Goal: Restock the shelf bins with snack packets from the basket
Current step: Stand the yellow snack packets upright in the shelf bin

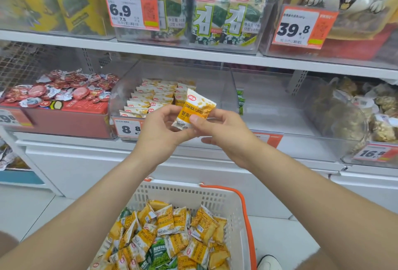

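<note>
- Head view: our left hand (160, 131) and right hand (224, 131) both pinch one orange-and-white foil snack packet (195, 108) just before the clear plastic shelf bin (206, 80).
- We judge that bin part-filled; the white slotted plastic basket (215, 192) below it holds many more.

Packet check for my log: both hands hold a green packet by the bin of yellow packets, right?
No: the head view shows a yellow packet, not green. Left hand and right hand hold it by the bin of yellow packets.
</note>
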Available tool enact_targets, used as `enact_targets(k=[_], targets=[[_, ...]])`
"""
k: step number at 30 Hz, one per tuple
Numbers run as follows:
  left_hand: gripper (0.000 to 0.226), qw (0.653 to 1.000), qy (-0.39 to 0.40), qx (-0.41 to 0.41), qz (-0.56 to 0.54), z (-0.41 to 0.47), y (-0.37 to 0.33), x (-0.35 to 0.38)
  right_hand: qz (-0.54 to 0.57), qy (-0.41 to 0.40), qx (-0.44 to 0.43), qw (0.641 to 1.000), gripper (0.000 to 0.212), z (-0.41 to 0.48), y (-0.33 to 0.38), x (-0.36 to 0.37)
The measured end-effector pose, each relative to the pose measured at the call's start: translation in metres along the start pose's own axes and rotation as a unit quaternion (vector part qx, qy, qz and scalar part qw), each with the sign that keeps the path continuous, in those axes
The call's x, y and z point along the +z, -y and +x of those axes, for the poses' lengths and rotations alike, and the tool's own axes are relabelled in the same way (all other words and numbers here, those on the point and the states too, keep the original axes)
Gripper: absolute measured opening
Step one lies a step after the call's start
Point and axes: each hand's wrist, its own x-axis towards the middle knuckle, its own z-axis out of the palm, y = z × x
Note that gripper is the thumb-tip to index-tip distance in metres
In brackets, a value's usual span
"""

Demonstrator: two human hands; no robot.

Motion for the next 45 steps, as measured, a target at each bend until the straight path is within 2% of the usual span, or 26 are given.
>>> enact_targets(k=[3, 5, 7, 9, 11, 15, 19, 20, 22, 24, 25, 26, 28, 30, 33, 38, 42, 43, 45], targets=[[0.046, 0.980, -0.027, 0.056, 0.191, 0.010, 0.004, -0.004, -0.009, -0.051, -0.062, 0.997, 0.027, 0.016, 0.002, 0.008], [0.046, 0.947, -0.059, 0.067, 0.309, 0.019, 0.008, -0.011, -0.120, -0.124, -0.121, 0.978, 0.022, 0.033, 0.003, 0.009], [0.035, 0.917, -0.065, 0.073, 0.386, 0.026, 0.011, -0.018, -0.265, -0.181, -0.180, 0.930, 0.023, 0.052, 0.003, 0.008], [0.027, 0.900, -0.047, 0.060, 0.430, 0.032, 0.014, -0.025, -0.367, -0.186, -0.190, 0.891, 0.025, 0.071, 0.000, 0.007], [0.027, 0.886, -0.019, 0.047, 0.460, 0.036, 0.019, -0.031, -0.397, -0.172, -0.151, 0.889, 0.027, 0.090, -0.005, 0.006], [0.035, 0.869, 0.035, 0.042, 0.491, 0.042, 0.030, -0.036, -0.404, -0.126, -0.035, 0.905, 0.040, 0.120, -0.008, 0.009], [0.052, 0.853, 0.058, 0.038, 0.517, 0.052, 0.036, -0.041, -0.482, -0.048, 0.092, 0.870, 0.040, 0.144, -0.004, 0.020], [0.057, 0.848, 0.064, 0.038, 0.525, 0.054, 0.038, -0.043, -0.487, -0.034, 0.102, 0.867, 0.048, 0.150, -0.005, 0.023], [0.067, 0.838, 0.078, 0.039, 0.538, 0.056, 0.041, -0.044, -0.453, -0.022, 0.110, 0.885, 0.058, 0.164, -0.007, 0.028], [0.071, 0.826, 0.088, 0.044, 0.555, 0.057, 0.045, -0.043, -0.439, -0.021, 0.104, 0.892, 0.038, 0.174, -0.009, 0.029], [0.072, 0.821, 0.091, 0.045, 0.562, 0.058, 0.046, -0.043, -0.457, -0.026, 0.097, 0.884, 0.027, 0.177, -0.008, 0.028], [0.073, 0.819, 0.092, 0.042, 0.564, 0.059, 0.046, -0.042, -0.484, -0.039, 0.085, 0.870, 0.025, 0.181, -0.006, 0.027], [0.071, 0.821, 0.092, 0.033, 0.562, 0.061, 0.047, -0.041, -0.520, -0.061, 0.054, 0.850, 0.034, 0.187, -0.006, 0.023], [0.070, 0.823, 0.096, 0.027, 0.560, 0.063, 0.046, -0.040, -0.514, -0.052, 0.047, 0.855, 0.040, 0.189, -0.008, 0.020], [0.069, 0.826, 0.097, 0.019, 0.554, 0.063, 0.045, -0.039, -0.513, -0.037, 0.055, 0.856, 0.040, 0.182, -0.010, 0.022], [0.068, 0.827, 0.089, 0.014, 0.555, 0.062, 0.046, -0.039, -0.537, -0.056, 0.042, 0.841, 0.040, 0.182, -0.014, 0.027], [0.067, 0.822, 0.056, 0.034, 0.565, 0.057, 0.048, -0.038, -0.408, 0.005, 0.067, 0.910, 0.026, 0.177, -0.011, 0.028], [0.066, 0.822, 0.045, 0.039, 0.566, 0.056, 0.049, -0.038, -0.381, 0.009, 0.075, 0.921, 0.023, 0.176, -0.010, 0.027], [0.061, 0.831, 0.020, 0.049, 0.554, 0.054, 0.051, -0.037, -0.381, 0.016, 0.075, 0.922, 0.021, 0.168, -0.007, 0.025]])
